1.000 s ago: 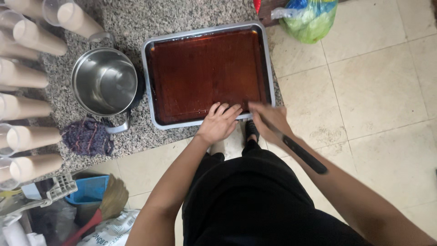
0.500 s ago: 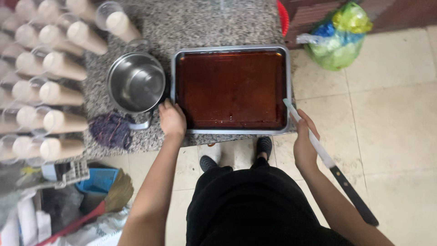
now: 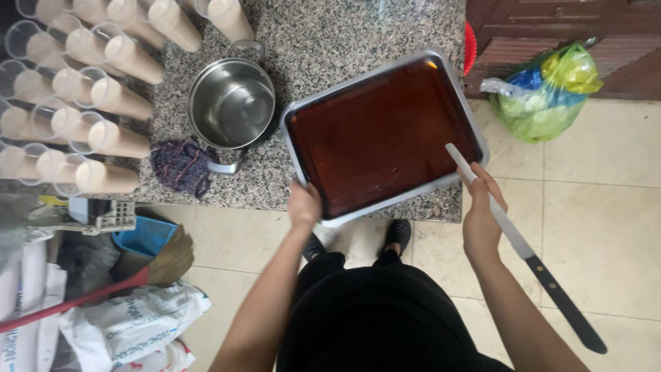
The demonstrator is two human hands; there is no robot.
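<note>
A metal tray (image 3: 303,172) filled with a smooth dark brown slab sits on the speckled granite counter (image 3: 323,34), turned at an angle. My left hand (image 3: 304,205) grips the tray's near left corner. My right hand (image 3: 482,213) holds a long knife (image 3: 523,244) by its pale blade, the blade tip resting over the tray's right rim and the black handle pointing back past my wrist.
A steel pot (image 3: 231,103) and a dark cloth (image 3: 182,165) lie left of the tray. Several plastic cups of beige drink (image 3: 103,134) crowd the counter's left. A green plastic bag (image 3: 544,93) sits on the tiled floor at right; a broom (image 3: 162,262) and sacks (image 3: 131,320) at lower left.
The tray has been turned counter-clockwise on the counter. My left hand shifted to its near left corner; my right hand with the knife rose toward the tray's right rim.
</note>
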